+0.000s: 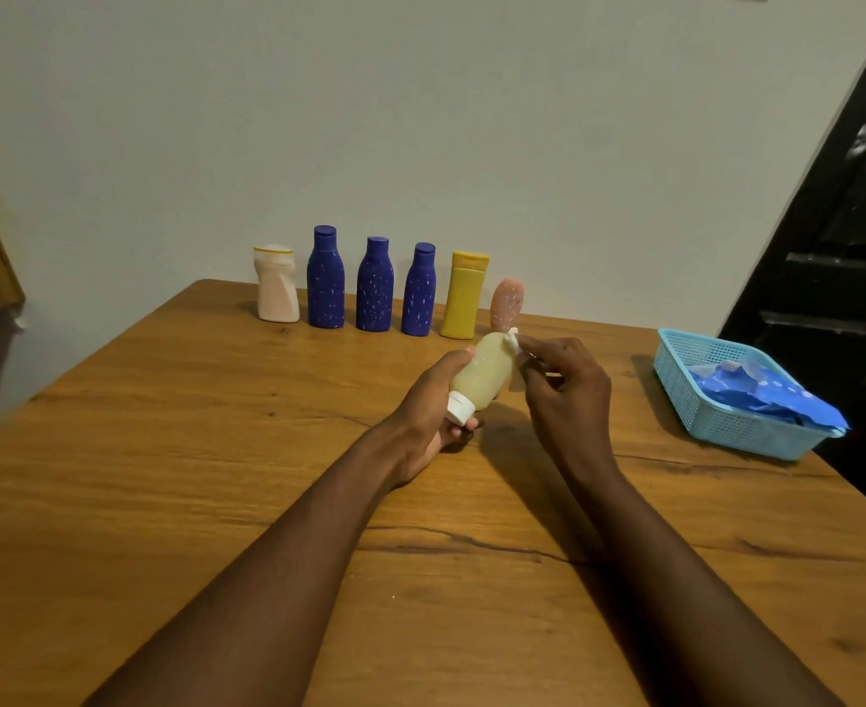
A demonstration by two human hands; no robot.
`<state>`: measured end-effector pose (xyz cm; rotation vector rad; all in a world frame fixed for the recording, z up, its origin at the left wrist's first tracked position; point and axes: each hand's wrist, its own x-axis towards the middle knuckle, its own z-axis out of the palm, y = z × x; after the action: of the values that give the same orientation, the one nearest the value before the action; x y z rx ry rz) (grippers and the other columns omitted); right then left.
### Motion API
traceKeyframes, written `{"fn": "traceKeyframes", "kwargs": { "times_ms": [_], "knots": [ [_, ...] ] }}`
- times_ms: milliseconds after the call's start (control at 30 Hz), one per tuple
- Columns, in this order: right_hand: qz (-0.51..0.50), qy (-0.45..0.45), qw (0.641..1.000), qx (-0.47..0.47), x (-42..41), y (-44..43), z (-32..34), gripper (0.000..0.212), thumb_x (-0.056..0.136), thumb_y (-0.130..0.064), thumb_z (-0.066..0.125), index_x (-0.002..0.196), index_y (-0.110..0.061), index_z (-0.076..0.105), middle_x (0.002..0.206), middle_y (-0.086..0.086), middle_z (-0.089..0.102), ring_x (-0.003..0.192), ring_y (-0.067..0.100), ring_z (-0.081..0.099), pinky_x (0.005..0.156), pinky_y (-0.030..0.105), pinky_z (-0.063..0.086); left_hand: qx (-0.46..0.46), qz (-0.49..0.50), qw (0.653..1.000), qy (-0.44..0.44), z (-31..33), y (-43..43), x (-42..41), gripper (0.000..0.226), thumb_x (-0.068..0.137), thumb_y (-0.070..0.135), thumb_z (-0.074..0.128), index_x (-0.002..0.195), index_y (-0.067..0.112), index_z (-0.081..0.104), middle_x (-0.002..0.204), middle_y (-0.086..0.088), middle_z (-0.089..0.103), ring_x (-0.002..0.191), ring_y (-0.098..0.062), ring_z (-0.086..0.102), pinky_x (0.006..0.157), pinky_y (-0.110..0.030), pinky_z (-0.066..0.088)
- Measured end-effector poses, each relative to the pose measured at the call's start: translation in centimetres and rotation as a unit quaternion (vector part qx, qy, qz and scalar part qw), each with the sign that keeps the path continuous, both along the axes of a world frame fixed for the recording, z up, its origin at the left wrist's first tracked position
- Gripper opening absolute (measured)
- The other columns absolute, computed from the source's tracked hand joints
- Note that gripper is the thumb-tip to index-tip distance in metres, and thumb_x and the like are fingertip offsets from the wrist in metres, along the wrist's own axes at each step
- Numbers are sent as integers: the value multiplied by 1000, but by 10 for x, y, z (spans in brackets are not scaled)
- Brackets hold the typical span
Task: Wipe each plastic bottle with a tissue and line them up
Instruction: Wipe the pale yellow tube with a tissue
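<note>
The left hand [428, 410] has its fingers [464, 426] curled round a pale yellow bottle [482, 375], held tilted above the counter [216, 451] with its white cap toward the person. The right hand [566, 395] pinches a small tissue [511, 339] against the bottle's far end (six other bottles [374, 285] stand in a row by the wall).
</note>
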<state>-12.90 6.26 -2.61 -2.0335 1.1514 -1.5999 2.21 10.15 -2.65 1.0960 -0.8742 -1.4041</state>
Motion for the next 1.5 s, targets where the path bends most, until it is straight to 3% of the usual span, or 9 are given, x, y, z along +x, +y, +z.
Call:
{"fn": "traceKeyframes", "kwargs": {
  "times_ms": [167,267,400,633,900,1067,1200,1367,1500],
  "knots": [
    [64,76,995,-21,11,15,-2,28,88,-2,68,113,-13,75,103,-4,64,94,13,62,77,29,57,1,12,999,33,1,0,0,44,106,47,42,127,13,60,96,-9,65,68,-15,60,60,-28,45],
    [153,132,979,-23,20,28,0,26,84,-18,63,105,-18,79,94,-4,62,87,9,61,73,27,55,3,3,996,93,1,2,2,47,107,44,40,128,9,64,112,-14,74,103,-26,71,100,-46,54],
    [161,144,976,-20,20,28,2,23,84,-16,67,103,-20,79,94,-6,62,88,7,60,75,22,52,7,-3,996,93,1,1,2,46,108,41,39,122,6,66,105,-15,73,103,-27,68,107,-50,48],
    [6,55,997,-57,11,5,4,27,90,-5,67,113,-16,75,100,-4,62,91,9,58,73,27,53,-5,13,1000,-14,1,1,-2,36,106,42,43,116,13,61,90,-7,61,64,-13,55,59,-28,37],
    [113,116,987,-2,6,13,2,29,91,-2,65,115,-15,75,100,-5,60,91,7,58,74,15,48,4,21,999,-33,1,1,-4,37,109,44,35,111,18,61,87,-6,61,65,-13,53,59,-27,38],
    [174,159,972,-3,6,19,8,24,87,-16,64,106,-20,78,96,-3,64,85,12,61,71,32,56,5,8,1000,-1,0,1,-4,44,109,46,35,111,16,67,95,-5,70,96,-21,59,89,-38,44],
    [93,151,983,-41,6,14,7,30,85,-2,69,109,-18,78,100,-5,61,88,11,57,72,23,48,-3,22,998,-64,-1,-2,-5,40,109,47,34,109,20,63,87,-5,63,70,-14,55,64,-30,40],
    [-7,81,996,-23,2,-1,7,30,92,-5,64,120,-14,73,100,0,61,91,13,56,73,27,52,2,3,987,-161,-3,-4,-9,55,103,62,36,124,15,55,93,-9,61,65,-13,55,55,-27,43],
    [-4,73,997,-1,7,3,2,35,95,-6,60,127,-17,69,104,-2,58,94,9,54,77,22,50,4,2,992,-128,-5,-5,-7,55,104,59,37,131,15,53,103,-12,60,72,-15,55,61,-29,45]
  ]
}}
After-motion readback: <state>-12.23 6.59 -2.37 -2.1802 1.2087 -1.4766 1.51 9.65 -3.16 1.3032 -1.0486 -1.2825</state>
